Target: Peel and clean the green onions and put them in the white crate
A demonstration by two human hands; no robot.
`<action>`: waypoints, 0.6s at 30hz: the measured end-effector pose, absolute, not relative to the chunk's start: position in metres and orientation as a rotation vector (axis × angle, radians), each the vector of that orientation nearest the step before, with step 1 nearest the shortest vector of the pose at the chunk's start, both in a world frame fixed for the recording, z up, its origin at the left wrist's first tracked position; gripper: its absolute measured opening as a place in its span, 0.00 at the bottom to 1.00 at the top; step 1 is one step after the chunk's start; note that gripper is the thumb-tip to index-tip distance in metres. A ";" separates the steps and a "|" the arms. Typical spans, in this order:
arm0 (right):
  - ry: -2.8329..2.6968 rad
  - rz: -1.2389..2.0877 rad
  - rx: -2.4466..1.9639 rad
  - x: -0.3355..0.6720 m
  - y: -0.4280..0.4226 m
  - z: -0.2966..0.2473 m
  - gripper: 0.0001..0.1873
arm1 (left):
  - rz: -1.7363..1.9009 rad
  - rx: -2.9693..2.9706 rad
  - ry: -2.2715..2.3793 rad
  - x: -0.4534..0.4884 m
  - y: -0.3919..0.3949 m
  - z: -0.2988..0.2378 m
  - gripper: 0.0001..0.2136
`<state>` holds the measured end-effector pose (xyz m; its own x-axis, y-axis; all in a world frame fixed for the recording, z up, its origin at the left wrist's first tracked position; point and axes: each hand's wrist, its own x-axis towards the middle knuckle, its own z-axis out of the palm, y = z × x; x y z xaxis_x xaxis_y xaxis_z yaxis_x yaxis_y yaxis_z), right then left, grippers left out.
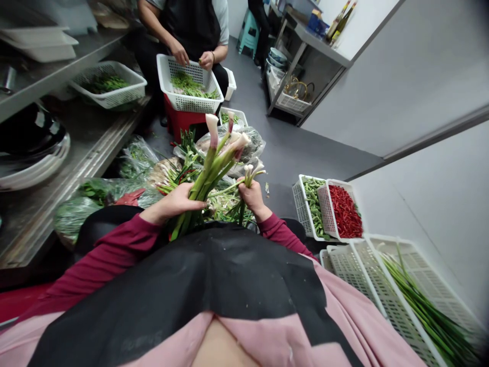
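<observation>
My left hand (179, 204) is closed round a thick bunch of garlic shoots (208, 171), their white and purplish root ends pointing up and green leaves hanging down. In my right hand (252, 196) is a smaller bunch of thin stalks (250, 176) with white ends, gripped in a fist. One green stem stretches between the two bunches. Beneath my hands lies a heap of loose trimmings and greens (225, 204), partly hidden by the stalks and my hands.
Opposite, a person picks greens over a white basket (191, 106) on a red stool (185, 122). To the right stand baskets of green pods (315, 204), red chillies (346, 211) and long green stalks (424, 306). A metal shelf (87, 158) runs along the left; bagged vegetables (76, 216) lie beside it.
</observation>
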<state>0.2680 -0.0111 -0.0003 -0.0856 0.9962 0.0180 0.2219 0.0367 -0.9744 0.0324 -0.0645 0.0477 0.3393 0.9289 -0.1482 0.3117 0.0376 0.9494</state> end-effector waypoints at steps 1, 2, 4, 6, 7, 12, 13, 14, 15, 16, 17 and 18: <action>-1.361 1.102 -1.330 0.270 -0.007 -0.002 0.07 | 0.690 1.512 1.177 0.032 -0.065 0.047 0.15; -1.255 1.076 -1.343 0.273 -0.001 -0.003 0.07 | 0.677 1.516 1.172 0.031 -0.065 0.046 0.15; -1.014 1.027 -1.354 0.288 0.015 -0.002 0.06 | 0.672 1.502 1.162 0.028 -0.066 0.042 0.15; -0.818 0.973 -1.360 0.311 0.033 0.001 0.05 | 0.702 1.462 1.162 0.022 -0.067 0.036 0.15; -0.781 0.959 -1.374 0.323 0.040 0.003 0.05 | 0.726 1.439 1.164 0.019 -0.066 0.033 0.16; -1.312 1.153 -1.609 0.351 0.042 -0.002 0.13 | 0.829 1.326 1.197 0.006 -0.062 0.020 0.18; -1.450 1.190 -1.643 0.349 0.038 -0.006 0.14 | 0.840 1.310 1.200 0.005 -0.062 0.019 0.18; -1.555 1.195 -1.665 0.344 0.034 -0.009 0.15 | 0.850 1.297 1.199 0.004 -0.061 0.018 0.18; -1.628 1.173 -1.671 0.339 0.030 -0.011 0.15 | 0.856 1.286 1.197 0.004 -0.060 0.018 0.18; -1.675 1.131 -1.665 0.335 0.027 -0.012 0.15 | 0.861 1.279 1.193 0.004 -0.060 0.017 0.17; -1.705 1.082 -1.655 0.331 0.026 -0.011 0.16 | 0.866 1.274 1.192 0.003 -0.059 0.017 0.17; -1.727 1.042 -1.642 0.329 0.026 -0.009 0.18 | 0.870 1.270 1.192 0.003 -0.059 0.016 0.17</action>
